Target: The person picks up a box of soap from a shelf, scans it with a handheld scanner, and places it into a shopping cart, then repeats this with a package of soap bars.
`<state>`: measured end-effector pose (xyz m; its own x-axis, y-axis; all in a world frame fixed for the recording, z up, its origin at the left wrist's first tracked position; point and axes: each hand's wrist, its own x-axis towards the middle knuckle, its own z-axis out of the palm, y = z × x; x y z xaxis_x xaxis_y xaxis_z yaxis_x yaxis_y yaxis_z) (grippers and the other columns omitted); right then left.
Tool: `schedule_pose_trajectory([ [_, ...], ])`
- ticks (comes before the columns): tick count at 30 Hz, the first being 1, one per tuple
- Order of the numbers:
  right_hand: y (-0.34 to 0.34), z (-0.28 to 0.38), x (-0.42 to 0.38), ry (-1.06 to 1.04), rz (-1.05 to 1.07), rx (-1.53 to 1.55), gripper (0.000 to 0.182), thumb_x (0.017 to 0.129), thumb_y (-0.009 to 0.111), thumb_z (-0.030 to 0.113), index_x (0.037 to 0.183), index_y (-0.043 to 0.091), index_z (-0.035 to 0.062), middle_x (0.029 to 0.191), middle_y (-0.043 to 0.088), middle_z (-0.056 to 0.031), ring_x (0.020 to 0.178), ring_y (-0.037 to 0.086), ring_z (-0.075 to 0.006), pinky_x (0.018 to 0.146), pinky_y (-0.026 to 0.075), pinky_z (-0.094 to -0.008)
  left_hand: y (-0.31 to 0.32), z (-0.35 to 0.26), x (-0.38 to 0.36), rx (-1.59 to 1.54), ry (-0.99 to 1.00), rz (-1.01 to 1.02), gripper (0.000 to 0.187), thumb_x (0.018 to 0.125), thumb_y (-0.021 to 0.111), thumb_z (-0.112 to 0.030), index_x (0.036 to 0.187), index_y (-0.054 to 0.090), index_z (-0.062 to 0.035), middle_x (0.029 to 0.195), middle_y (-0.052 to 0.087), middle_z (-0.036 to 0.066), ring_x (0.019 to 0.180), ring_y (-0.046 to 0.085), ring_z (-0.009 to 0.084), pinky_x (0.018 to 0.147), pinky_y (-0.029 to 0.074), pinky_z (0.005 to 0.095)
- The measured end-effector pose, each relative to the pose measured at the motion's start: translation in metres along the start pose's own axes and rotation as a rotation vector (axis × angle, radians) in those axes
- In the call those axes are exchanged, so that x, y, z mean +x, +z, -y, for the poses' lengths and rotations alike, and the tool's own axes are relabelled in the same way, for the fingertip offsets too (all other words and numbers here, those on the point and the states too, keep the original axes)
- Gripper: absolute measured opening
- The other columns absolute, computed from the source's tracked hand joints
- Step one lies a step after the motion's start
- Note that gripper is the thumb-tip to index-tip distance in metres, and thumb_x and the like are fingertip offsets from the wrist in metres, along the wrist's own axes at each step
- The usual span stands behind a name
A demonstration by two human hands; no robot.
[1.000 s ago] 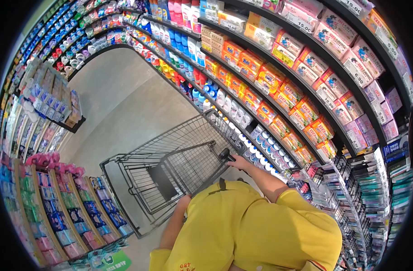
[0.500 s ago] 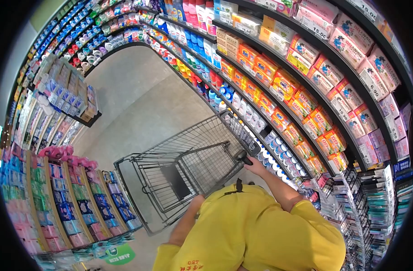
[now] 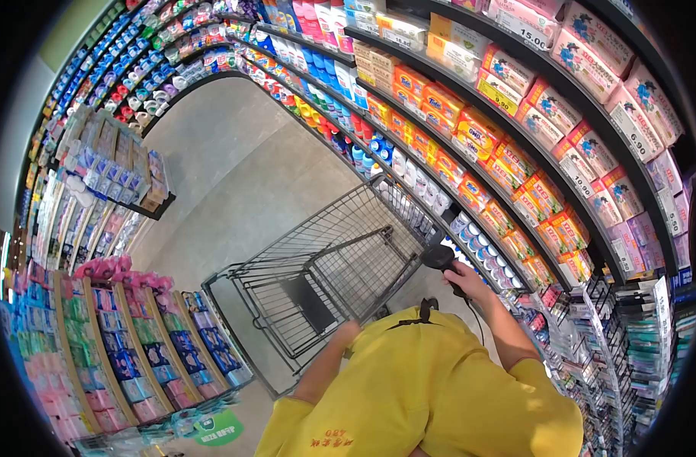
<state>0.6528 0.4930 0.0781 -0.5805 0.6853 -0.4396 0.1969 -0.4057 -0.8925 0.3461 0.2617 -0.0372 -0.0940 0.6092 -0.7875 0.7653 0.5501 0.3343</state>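
Note:
My right hand [image 3: 471,282] is closed around the handle of a black handheld scanner [image 3: 438,257]. A dark cord hangs below it. The scanner's head points left, over the near right corner of a grey wire shopping cart [image 3: 340,251]. My left hand [image 3: 346,333] is at the cart's near side with its fingers curled in. The yellow garment I wear partly covers this hand, and what it grips is hidden. A dark panel [image 3: 310,301] is fixed inside the cart, and no goods show in its basket.
Shelves of boxed soap [image 3: 477,137] with price labels curve along the right. Several bottles [image 3: 477,247] stand low beside the cart. At the left are a rack of packets [image 3: 127,343] and a display stand [image 3: 119,167]. Grey floor [image 3: 218,152] stretches ahead.
My right hand and the scanner have moved right, away from the cart, and more of the scanner shows. The cart sits slightly further right in view. My left hand has hardly moved.

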Motion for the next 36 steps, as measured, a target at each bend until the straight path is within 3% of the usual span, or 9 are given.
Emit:
schedule_pose_trajectory([
  [4, -0.005, 0.022, -0.018, -0.001, 0.035, -0.008, 0.056, 0.079, 0.068, 0.012, 0.127, 0.041, 0.0001, 0.116, 0.053, -0.0049, 0.109, 0.048, -0.0137, 0.095, 0.038, -0.0298, -0.001, -0.01, 0.005, 0.041, -0.002, 0.04, 0.044, 0.078, 0.055, -0.034, 0.1, 0.063, 0.0024, 0.105, 0.061, 0.024, 0.1, 0.059, 0.0352, 0.084, 0.047, 0.0425],
  [12, -0.011, 0.011, -0.019, 0.059, -0.13, -0.2, 0.036, 0.075, 0.072, 0.016, 0.104, 0.056, 0.0023, 0.07, 0.057, 0.0017, 0.063, 0.052, -0.0076, 0.059, 0.043, -0.0234, 0.021, 0.001, 0.017, 0.19, 0.093, -0.154, 0.037, 0.078, 0.055, -0.03, 0.098, 0.064, -0.0005, 0.101, 0.062, 0.023, 0.097, 0.059, 0.0378, 0.084, 0.047, 0.0436],
  [18, -0.03, 0.024, -0.031, -0.084, -0.215, -0.171, 0.042, 0.075, 0.074, 0.018, 0.111, 0.058, 0.0041, 0.089, 0.062, 0.0007, 0.077, 0.055, -0.0076, 0.069, 0.047, -0.0249, 0.013, 0.001, 0.023, 0.243, 0.142, -0.141, 0.026, 0.083, 0.047, -0.018, 0.095, 0.063, -0.0021, 0.096, 0.063, 0.021, 0.093, 0.061, 0.0367, 0.079, 0.049, 0.0444],
  [19, -0.038, 0.034, -0.035, 0.065, -0.196, -0.186, 0.044, 0.075, 0.075, 0.016, 0.114, 0.057, 0.005, 0.095, 0.063, -0.0006, 0.086, 0.054, -0.0081, 0.077, 0.047, -0.0252, 0.008, -0.003, 0.019, 0.278, 0.149, -0.095, 0.026, 0.084, 0.046, -0.017, 0.096, 0.063, -0.0026, 0.095, 0.064, 0.02, 0.091, 0.062, 0.036, 0.078, 0.049, 0.0447],
  [21, -0.044, 0.052, -0.046, -0.32, -0.216, -0.244, 0.045, 0.074, 0.074, 0.011, 0.114, 0.056, 0.0029, 0.101, 0.063, -0.0028, 0.092, 0.054, -0.0077, 0.083, 0.047, -0.0263, -0.01, -0.026, -0.002, 0.309, 0.097, -0.069, 0.028, 0.085, 0.044, -0.018, 0.103, 0.06, -0.0019, 0.097, 0.064, 0.021, 0.092, 0.062, 0.035, 0.078, 0.049, 0.0448],
  [23, -0.05, 0.078, -0.063, -0.121, -0.296, -0.45, 0.05, 0.07, 0.075, 0.013, 0.115, 0.055, 0.0021, 0.102, 0.064, -0.0085, 0.093, 0.058, -0.0137, 0.085, 0.046, -0.0282, -0.013, -0.03, -0.003, 0.271, 0.1, -0.071, 0.029, 0.085, 0.045, -0.018, 0.103, 0.059, -0.0008, 0.098, 0.063, 0.021, 0.095, 0.061, 0.0352, 0.079, 0.048, 0.0443],
  [25, -0.054, 0.078, -0.069, -0.436, -0.423, -0.436, 0.05, 0.069, 0.077, 0.015, 0.112, 0.056, 0.0019, 0.102, 0.064, -0.0118, 0.094, 0.059, -0.0168, 0.085, 0.047, -0.0295, -0.014, -0.03, -0.002, 0.269, 0.12, -0.036, 0.029, 0.085, 0.046, -0.02, 0.103, 0.059, -0.0004, 0.1, 0.063, 0.021, 0.097, 0.06, 0.0355, 0.08, 0.048, 0.0439],
  [29, -0.058, 0.111, -0.094, -0.468, -0.449, -0.467, 0.048, 0.068, 0.075, 0.012, 0.111, 0.056, 0.001, 0.105, 0.062, -0.0128, 0.096, 0.06, -0.0211, 0.085, 0.047, -0.031, -0.013, -0.021, 0.009, 0.253, 0.154, -0.048, 0.033, 0.083, 0.05, -0.024, 0.103, 0.059, 0.0007, 0.104, 0.062, 0.022, 0.099, 0.059, 0.0361, 0.082, 0.048, 0.0431],
  [36, -0.065, 0.157, -0.142, -0.621, -0.906, -1.186, 0.053, 0.055, 0.069, 0.0, 0.107, 0.06, 0.004, 0.12, 0.055, -0.0126, 0.109, 0.052, -0.0332, 0.093, 0.042, -0.0417, -0.046, -0.073, 0.006, 0.352, 0.128, 0.065, 0.035, 0.082, 0.053, -0.025, 0.106, 0.059, 0.0004, 0.106, 0.062, 0.022, 0.1, 0.059, 0.0354, 0.086, 0.046, 0.0422],
])
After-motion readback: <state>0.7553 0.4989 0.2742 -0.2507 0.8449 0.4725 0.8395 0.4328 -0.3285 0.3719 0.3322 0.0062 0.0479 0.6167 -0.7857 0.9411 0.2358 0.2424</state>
